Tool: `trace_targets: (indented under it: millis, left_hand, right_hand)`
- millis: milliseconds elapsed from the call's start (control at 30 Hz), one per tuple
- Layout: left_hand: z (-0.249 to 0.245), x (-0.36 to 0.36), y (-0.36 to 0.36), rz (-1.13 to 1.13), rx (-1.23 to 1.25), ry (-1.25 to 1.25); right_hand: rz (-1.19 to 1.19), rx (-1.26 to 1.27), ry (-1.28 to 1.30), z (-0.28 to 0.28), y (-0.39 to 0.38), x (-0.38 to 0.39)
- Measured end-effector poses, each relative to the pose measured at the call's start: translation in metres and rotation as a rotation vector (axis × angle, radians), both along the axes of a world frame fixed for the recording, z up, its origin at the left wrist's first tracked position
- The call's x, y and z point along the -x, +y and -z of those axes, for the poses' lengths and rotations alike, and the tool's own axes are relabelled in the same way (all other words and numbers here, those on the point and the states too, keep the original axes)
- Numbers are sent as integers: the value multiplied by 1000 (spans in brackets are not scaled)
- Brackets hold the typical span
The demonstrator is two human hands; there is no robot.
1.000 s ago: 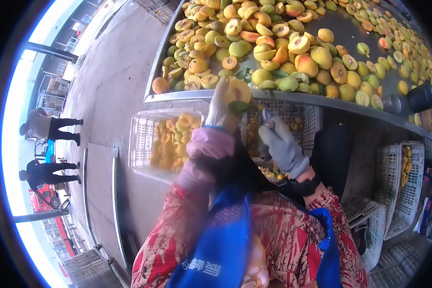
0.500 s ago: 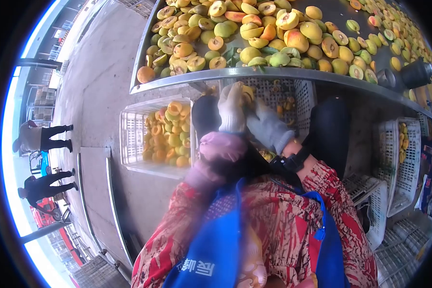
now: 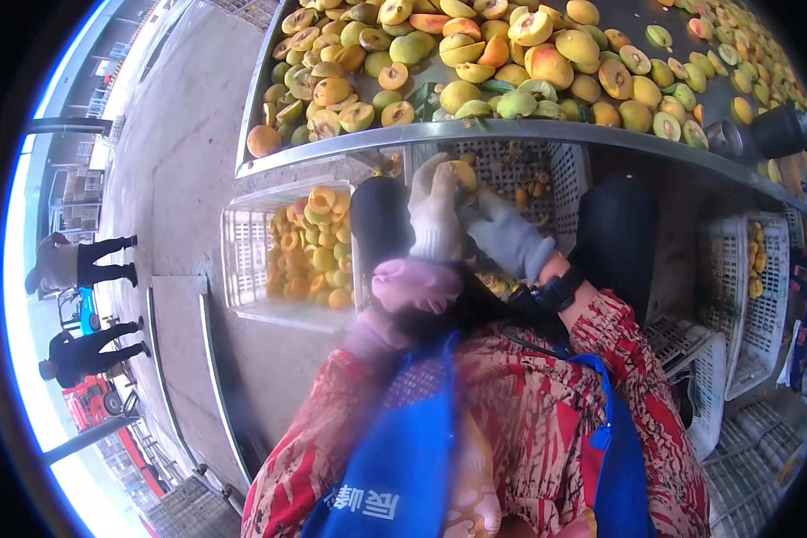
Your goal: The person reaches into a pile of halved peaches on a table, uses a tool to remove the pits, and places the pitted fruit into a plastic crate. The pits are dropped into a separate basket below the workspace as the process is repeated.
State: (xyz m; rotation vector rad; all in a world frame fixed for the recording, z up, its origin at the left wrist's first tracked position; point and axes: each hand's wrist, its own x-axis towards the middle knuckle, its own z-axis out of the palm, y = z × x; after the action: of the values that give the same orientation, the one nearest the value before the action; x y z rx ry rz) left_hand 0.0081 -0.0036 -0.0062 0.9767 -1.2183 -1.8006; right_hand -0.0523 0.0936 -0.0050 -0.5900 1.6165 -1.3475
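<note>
Above a slotted crate [image 3: 568, 175], my two gloved hands meet in front of my knees. My left hand [image 3: 433, 211], in a whitish glove with a pink sleeve cuff, is closed around a yellow peach [image 3: 464, 176]. Close against its right side is my right hand [image 3: 508, 235], in a grey glove with a dark watch at the wrist. Its fingers are curled toward the fruit, and what they grip, if anything, is hidden. Small dark scraps and fruit bits [image 3: 536, 186] lie in the crate below.
A metal-edged table [image 3: 359, 139] heaped with halved peaches [image 3: 462, 49] spans the front. Left of my knee stands a white crate [image 3: 242, 300] of peach halves. A dark cylinder [image 3: 776, 133] lies on the table's right. More crates [image 3: 762, 332] stand right; two people are far left.
My view has shifted slightly. The peach in my left hand shows a little more plainly, and my right hand stays close beside it.
</note>
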Motion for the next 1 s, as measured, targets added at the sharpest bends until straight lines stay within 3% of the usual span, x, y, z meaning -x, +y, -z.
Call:
trace_targets:
  millis: [67,133,300,367,433,500,567,600,667,700,767,800,900,933,1000]
  left_hand:
    - [-5,1,-2,-29,-107,-45]
    - [-15,3,-6,-38,-226,-79]
    - [-17,4,-2,17,-163,-180]
    - [-16,-1,-2,72,-116,-240]
    - [-14,-7,-3,262,214,-310]
    - [-23,-10,-1,319,141,-340]
    - [-37,-16,1,545,243,-406]
    - [-44,-15,0,544,243,-402]
    - [-53,-12,-2,449,-376,-277]
    - [-41,-14,-2,445,-373,-277]
    - [-2,-13,-4,365,-115,-231]
    - [-24,-14,5,394,-60,-366]
    - [-27,-12,6,469,-14,-372]
    - [-27,-11,4,468,-10,-372]
    - [-26,-11,-1,476,-301,-188]
  right_hand:
    - [-184,-97,317,16,1,-5]
    - [-261,-168,297,10,2,-2]
    - [-368,-302,402,-17,5,2]
    - [-299,-166,-33,-12,8,4]
    - [-332,-104,-95,-20,11,8]
    - [-368,-41,-154,-30,16,10]
    - [-444,-110,-319,-37,24,12]
    - [-444,-111,-315,-38,27,9]
    - [-263,-125,-705,-36,30,2]
    - [-266,-123,-704,-35,30,1]
    - [-374,-61,-636,-28,30,4]
    - [-373,-63,-637,-23,33,6]
    - [-390,-41,-857,-14,42,11]
    - [-399,6,-905,-12,44,13]
    - [-414,58,-952,-14,44,12]
